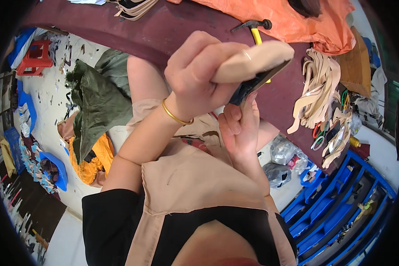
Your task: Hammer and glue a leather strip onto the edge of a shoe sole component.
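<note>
A beige shoe (pixel 252 62) with a smooth, rounded toe is held up in front of me over the table edge. My left hand (pixel 201 68), a gold bangle at its wrist, wraps its fingers round the upper. The dark underside (pixel 249 88) partly shows below. Lower down, my right hand (pixel 241 122) has curled fingers and pinches at the shoe's underside edge; the exact spot is partly hidden. Behind the shoe, a hammer (pixel 255 31) with a yellow handle lies on the maroon-covered table (pixel 164 26).
Beige strips (pixel 317 88) lie in a bundle at the table's right, near scissors (pixel 319 135). Orange sheeting (pixel 297 22) covers the far right. A blue rack (pixel 337 213) stands at lower right. Dark green cloth (pixel 99 97) and a red stool (pixel 34 57) are on the left.
</note>
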`<action>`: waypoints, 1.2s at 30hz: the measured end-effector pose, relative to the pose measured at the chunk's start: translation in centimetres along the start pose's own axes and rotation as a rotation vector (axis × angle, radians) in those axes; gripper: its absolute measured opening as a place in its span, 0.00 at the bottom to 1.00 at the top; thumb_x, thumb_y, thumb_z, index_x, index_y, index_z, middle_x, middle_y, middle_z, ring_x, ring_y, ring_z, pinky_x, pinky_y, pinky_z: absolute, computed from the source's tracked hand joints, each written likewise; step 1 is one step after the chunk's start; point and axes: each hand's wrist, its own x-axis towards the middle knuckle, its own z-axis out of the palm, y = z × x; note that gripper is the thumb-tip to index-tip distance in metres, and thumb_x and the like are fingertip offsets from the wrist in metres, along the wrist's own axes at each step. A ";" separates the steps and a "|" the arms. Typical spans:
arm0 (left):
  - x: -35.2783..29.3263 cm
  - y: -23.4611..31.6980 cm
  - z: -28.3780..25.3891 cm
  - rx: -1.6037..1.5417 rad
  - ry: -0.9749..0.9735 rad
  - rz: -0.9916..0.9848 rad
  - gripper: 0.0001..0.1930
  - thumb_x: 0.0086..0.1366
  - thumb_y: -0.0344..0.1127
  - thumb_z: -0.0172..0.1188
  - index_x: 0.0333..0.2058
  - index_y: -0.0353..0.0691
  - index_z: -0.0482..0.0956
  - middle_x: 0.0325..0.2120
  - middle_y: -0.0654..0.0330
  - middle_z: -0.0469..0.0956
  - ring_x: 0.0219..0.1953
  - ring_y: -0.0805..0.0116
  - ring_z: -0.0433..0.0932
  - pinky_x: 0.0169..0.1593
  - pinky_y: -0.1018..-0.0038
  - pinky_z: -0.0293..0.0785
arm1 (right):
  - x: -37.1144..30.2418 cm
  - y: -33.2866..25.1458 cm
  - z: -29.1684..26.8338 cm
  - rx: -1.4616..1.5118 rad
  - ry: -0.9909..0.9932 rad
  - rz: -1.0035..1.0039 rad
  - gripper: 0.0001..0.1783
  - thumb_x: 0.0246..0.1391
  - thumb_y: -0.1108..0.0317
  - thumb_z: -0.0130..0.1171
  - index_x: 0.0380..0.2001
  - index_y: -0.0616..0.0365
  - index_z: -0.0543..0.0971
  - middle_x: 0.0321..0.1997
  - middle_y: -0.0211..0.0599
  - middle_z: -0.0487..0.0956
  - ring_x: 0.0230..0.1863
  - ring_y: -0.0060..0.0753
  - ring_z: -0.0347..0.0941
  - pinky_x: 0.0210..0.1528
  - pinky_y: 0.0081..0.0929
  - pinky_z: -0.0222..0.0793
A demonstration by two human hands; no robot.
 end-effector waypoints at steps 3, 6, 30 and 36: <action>0.1 0.5 0.1 -0.002 -0.015 0.045 0.13 0.45 0.28 0.66 0.31 0.36 0.75 0.26 0.57 0.77 0.23 0.66 0.75 0.25 0.75 0.69 | -0.1 -0.2 -0.1 -0.295 -0.028 -0.079 0.18 0.62 0.52 0.45 0.29 0.57 0.69 0.16 0.29 0.70 0.09 0.14 0.56 0.10 0.14 0.49; -0.6 0.3 1.2 -0.055 0.016 0.084 0.17 0.35 0.31 0.65 0.30 0.36 0.80 0.18 0.62 0.70 0.18 0.68 0.70 0.18 0.75 0.65 | 0.8 0.2 0.0 -0.494 0.103 -0.114 0.16 0.65 0.60 0.41 0.33 0.62 0.71 0.20 0.32 0.72 0.11 0.20 0.61 0.10 0.17 0.55; -3.8 -3.0 3.7 -0.373 -0.094 -0.981 0.12 0.61 0.39 0.61 0.30 0.33 0.76 0.23 0.67 0.76 0.25 0.84 0.70 0.28 0.84 0.67 | 6.7 -0.9 -5.4 -1.143 -0.047 -0.502 0.16 0.66 0.58 0.41 0.40 0.58 0.73 0.24 0.29 0.73 0.26 0.15 0.67 0.29 0.17 0.63; -5.0 -2.7 4.2 -0.481 -0.276 -1.033 0.14 0.64 0.41 0.57 0.34 0.33 0.76 0.26 0.67 0.75 0.29 0.85 0.70 0.32 0.83 0.69 | 6.2 -2.4 -3.4 -0.782 0.056 -0.241 0.27 0.65 0.48 0.39 0.35 0.64 0.74 0.26 0.28 0.73 0.26 0.18 0.67 0.30 0.20 0.65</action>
